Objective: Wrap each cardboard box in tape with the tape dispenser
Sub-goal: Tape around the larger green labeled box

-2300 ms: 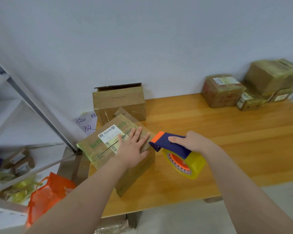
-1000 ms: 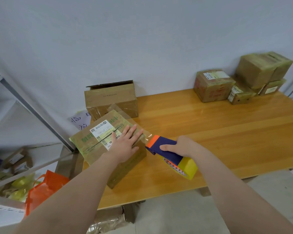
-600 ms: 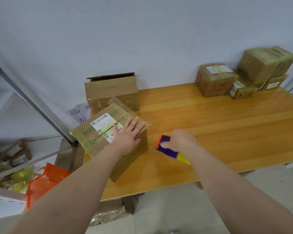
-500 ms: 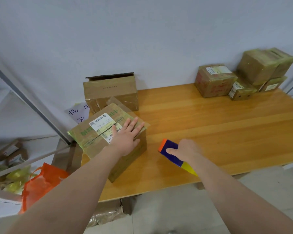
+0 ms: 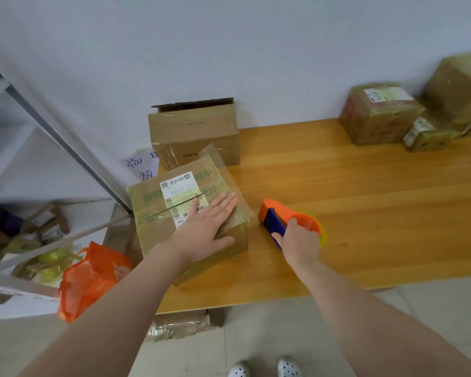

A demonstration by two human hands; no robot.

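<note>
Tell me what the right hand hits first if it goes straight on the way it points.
Probably the box under the left hand; the tape dispenser in the right hand would touch it first.

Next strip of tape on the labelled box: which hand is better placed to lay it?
Right. The right hand grips the tape dispenser just beside the labelled box, on its right. The left hand lies flat on the box top, steadying it, and holds no tool.

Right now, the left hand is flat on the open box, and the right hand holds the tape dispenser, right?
No. The head view shows the left hand flat on the labelled box in front, not the open box behind it. The right hand does hold the tape dispenser.
</note>
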